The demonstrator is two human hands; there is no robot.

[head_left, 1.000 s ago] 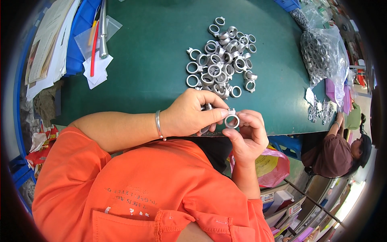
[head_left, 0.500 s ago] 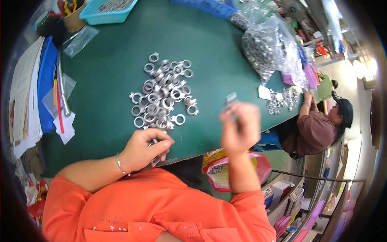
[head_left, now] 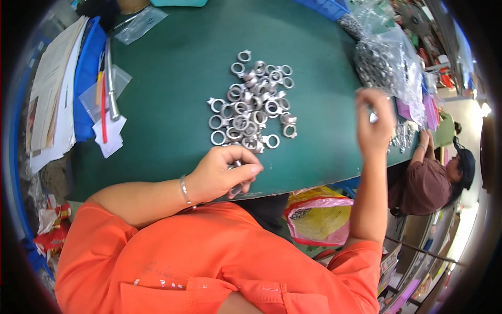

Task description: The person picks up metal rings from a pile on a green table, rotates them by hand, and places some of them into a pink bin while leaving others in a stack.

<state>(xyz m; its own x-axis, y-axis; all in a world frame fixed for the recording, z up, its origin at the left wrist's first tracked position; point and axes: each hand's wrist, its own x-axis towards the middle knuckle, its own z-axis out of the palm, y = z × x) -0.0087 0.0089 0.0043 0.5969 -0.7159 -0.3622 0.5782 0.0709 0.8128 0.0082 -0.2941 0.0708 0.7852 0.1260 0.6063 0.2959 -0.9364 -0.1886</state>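
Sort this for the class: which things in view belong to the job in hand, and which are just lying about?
In the job:
pile of metal rings
left hand, holding rings
right hand, grip unclear

Apparently lying about:
red stick
silver rod
stacked papers

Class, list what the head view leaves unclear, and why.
Head view:
Metal pieces in the left hand: count hidden by its grip.
What the right hand holds, if anything: blurred.
Upper-right blue bin: far side cut off by the edge.
Ring pile: lower rings hidden under others.
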